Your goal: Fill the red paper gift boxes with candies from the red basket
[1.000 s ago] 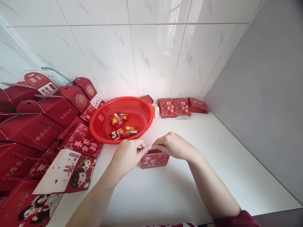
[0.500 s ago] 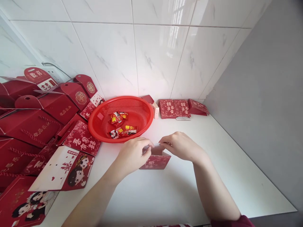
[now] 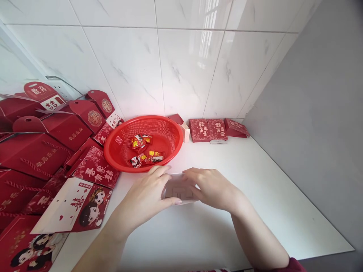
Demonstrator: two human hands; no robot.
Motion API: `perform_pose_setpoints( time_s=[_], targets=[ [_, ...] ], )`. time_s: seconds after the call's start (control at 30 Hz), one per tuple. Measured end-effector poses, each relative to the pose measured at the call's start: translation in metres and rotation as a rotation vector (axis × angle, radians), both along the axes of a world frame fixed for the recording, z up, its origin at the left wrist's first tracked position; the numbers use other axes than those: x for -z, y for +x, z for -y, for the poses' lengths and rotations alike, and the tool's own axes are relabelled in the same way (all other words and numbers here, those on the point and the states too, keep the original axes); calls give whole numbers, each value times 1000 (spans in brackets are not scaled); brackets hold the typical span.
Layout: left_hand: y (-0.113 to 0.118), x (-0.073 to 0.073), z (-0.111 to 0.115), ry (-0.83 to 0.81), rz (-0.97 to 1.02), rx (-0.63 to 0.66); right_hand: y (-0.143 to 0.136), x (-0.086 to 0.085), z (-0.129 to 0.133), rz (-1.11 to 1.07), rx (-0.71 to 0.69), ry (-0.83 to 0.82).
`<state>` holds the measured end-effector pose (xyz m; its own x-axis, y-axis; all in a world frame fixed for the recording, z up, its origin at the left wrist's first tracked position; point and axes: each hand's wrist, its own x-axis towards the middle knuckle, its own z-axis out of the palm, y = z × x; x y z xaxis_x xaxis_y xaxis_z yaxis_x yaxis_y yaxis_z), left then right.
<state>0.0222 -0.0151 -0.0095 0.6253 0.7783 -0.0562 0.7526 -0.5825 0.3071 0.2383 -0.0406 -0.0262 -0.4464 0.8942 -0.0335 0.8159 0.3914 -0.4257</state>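
In the head view a small paper gift box point(image 3: 181, 189) stands on the white table with its top open, so its pale inside and folded bottom flaps show. My left hand point(image 3: 153, 190) grips the box's left side, thumb over the near edge and fingers at the far rim. On the right side my right hand point(image 3: 204, 185) holds the box too, with curled fingers at the far rim. Just beyond my left hand sits a red plastic basket point(image 3: 112, 160), with several red and yellow wrapped packets point(image 3: 147, 151) inside.
Many red gift boxes point(image 3: 66, 130) crowd the left side, some with rope handles. A white-and-red printed box point(image 3: 61, 211) lies before them. Along the tiled wall point(image 3: 187, 71) stand several red boxes point(image 3: 208, 130). A grey panel point(image 3: 309, 124) bounds the table point(image 3: 272, 196) on the right.
The box has tilted so its inside now faces me, and its red printed front no longer shows. My left hand has opened wider around the side; my right hand has shifted slightly down.
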Motion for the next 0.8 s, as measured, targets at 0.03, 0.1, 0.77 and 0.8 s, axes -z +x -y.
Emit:
perform_pose_setpoints(
  time_s=[0.03,0.1,0.77,0.8],
  targets=[
    [0,0,0,30,11,35,-4,1,1,14,-16,20],
    [2,-1,-2,29,42,117,-11,4,1,15,-45,52],
    [-8,-1,-13,-7,-13,40,9,6,-9,-171,-1,-56],
    [-8,-3,-12,-10,-31,44,10,3,-11,-205,-10,-49]
  ],
)
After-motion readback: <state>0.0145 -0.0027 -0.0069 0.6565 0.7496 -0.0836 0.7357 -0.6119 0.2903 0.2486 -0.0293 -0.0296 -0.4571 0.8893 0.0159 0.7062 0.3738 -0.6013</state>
